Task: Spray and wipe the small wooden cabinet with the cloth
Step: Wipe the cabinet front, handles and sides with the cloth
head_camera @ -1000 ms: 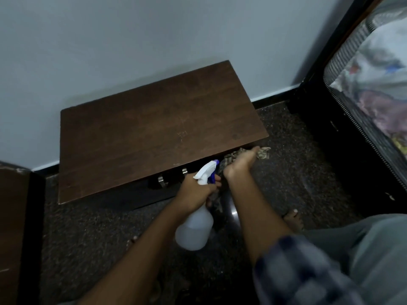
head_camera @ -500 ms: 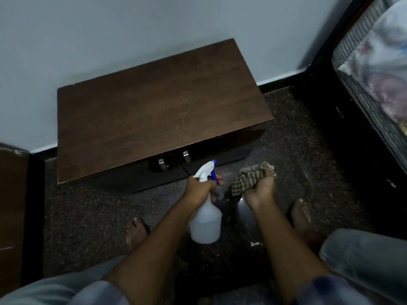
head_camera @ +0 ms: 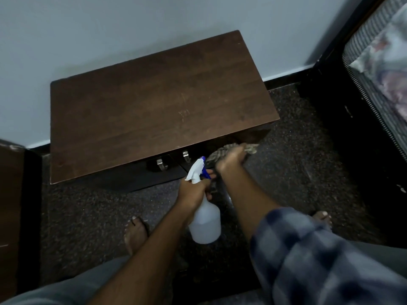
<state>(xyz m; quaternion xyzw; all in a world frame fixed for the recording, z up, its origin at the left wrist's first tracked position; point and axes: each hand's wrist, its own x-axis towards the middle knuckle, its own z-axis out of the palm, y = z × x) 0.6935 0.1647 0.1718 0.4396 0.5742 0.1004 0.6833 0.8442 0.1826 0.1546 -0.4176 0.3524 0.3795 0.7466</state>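
The small wooden cabinet stands against the pale wall, its dark brown top facing me and two metal handles on its shadowed front. My left hand grips the neck of a white spray bottle with a blue-and-white trigger head, held in front of the cabinet's right door. My right hand holds a checked cloth pressed against the cabinet's front near its right lower corner, under the top's overhang. Most of the cloth is hidden by my fingers.
A dark speckled floor surrounds the cabinet. My bare feet rest on it. A black bed frame with a striped mattress stands at the right. Another brown piece of furniture is at the left edge.
My right hand moved the cloth up from the floor area to the cabinet's front right corner. The spray bottle stayed in my left hand, roughly in place.
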